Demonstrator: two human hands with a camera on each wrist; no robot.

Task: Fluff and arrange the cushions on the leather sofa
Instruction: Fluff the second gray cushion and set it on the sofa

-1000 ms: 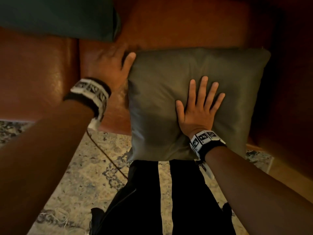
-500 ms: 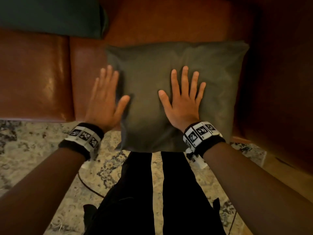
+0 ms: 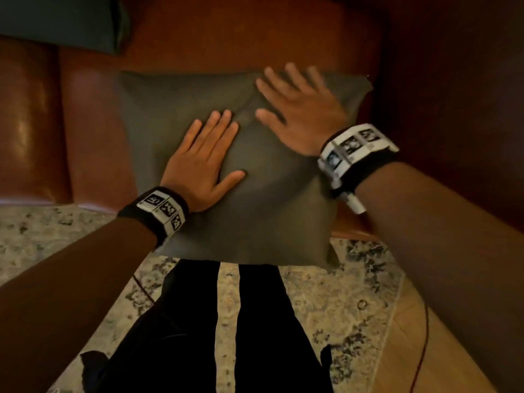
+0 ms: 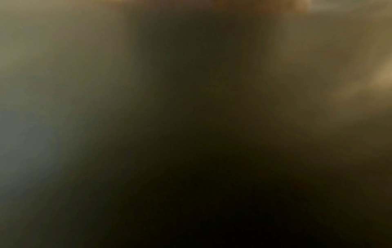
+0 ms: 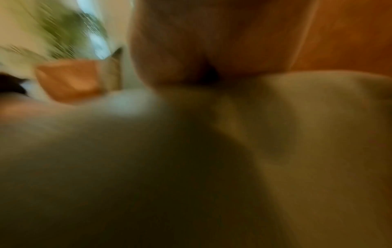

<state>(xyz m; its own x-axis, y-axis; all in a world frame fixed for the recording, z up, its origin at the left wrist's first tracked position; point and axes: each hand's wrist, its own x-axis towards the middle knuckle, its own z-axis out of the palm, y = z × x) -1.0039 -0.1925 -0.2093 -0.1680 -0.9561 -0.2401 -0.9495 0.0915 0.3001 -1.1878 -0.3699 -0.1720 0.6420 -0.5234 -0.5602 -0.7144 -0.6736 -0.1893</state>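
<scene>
No legible text, brand, number or label was found in any view. The only sign-like marks were black-and-white square coded patterns, three in a row, on the white band of the left wristband (image 3: 162,209) and likewise on the right wristband (image 3: 353,146); these were machine markers, not readable characters, and those on the right were motion-blurred. The left wrist view was dark and blurred throughout; the right wrist view was blurred, and nothing written could be made out in either.
</scene>
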